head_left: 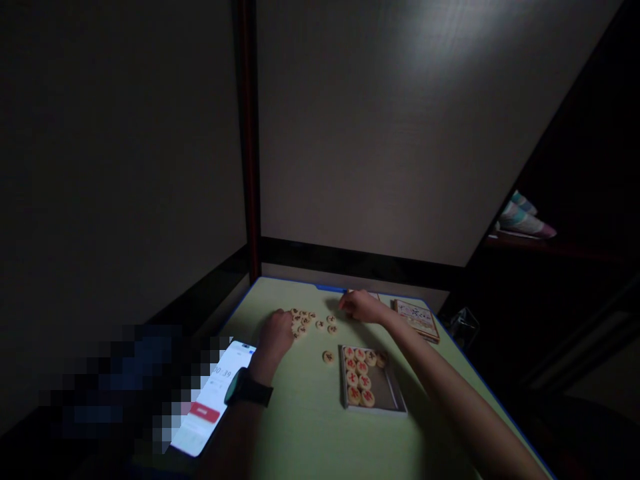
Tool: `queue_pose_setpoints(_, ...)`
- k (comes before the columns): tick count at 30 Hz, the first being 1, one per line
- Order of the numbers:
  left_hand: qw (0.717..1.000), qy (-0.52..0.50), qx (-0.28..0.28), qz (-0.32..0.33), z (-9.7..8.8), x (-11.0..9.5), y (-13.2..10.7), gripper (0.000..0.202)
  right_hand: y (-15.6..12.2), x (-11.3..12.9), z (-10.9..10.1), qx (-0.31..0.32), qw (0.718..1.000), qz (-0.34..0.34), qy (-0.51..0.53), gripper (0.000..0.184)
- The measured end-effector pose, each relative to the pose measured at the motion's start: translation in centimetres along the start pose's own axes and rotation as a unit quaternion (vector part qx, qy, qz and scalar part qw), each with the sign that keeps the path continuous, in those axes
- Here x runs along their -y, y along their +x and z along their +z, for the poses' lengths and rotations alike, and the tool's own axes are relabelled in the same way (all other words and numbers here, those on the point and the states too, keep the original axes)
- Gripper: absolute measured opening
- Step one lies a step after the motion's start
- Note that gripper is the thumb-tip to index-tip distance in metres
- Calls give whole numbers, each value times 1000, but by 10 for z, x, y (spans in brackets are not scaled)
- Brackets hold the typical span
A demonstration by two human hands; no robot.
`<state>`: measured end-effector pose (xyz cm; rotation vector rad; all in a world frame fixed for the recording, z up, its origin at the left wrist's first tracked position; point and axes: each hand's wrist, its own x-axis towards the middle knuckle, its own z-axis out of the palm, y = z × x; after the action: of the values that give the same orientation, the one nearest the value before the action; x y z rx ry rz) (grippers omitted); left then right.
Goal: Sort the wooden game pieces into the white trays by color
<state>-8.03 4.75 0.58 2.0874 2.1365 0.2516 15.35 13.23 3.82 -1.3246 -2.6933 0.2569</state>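
My left hand (279, 330) is curled at the left edge of a cluster of wooden Chinese chess pieces (303, 320) with dark characters. Its fingertips are hidden, so I cannot tell whether a piece is inside. My right hand (361, 305) hovers over the far part of the table, its fingers bent together; nothing can be made out in them. Between the hands lie a few loose pieces (331, 329), and a single piece (328, 357) sits closer to me. A shallow box (387, 393) holds pieces with red characters in two columns, plus dark-lettered ones along its far side.
The light green table (300, 427) has a blue rim and stands against a wall. A lit phone (210, 400) showing a timer lies at the left edge. A patterned flat box (417, 319) is at the far right, and another flat item (373, 295) is partly behind my right hand.
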Motion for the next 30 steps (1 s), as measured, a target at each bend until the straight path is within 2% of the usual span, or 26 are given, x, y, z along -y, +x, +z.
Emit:
queue_pose_setpoints(8, 999, -41, -8, 3, 9, 5, 6, 33, 3, 20, 15, 31, 999, -32, -3, 42)
queue_pose_setpoints(17, 995, -100, -10, 12, 7, 6, 8, 35, 15, 40, 13, 37, 998, -26, -51, 36)
queue_pose_setpoints(24, 996, -94, -4, -6, 3, 3, 4, 36, -4, 54, 14, 72, 989, 19, -124, 27)
queue_pose_setpoints(30, 997, -75, -16, -16, 0, -1, 2, 32, -8, 60, 18, 78, 988, 17, -131, 27)
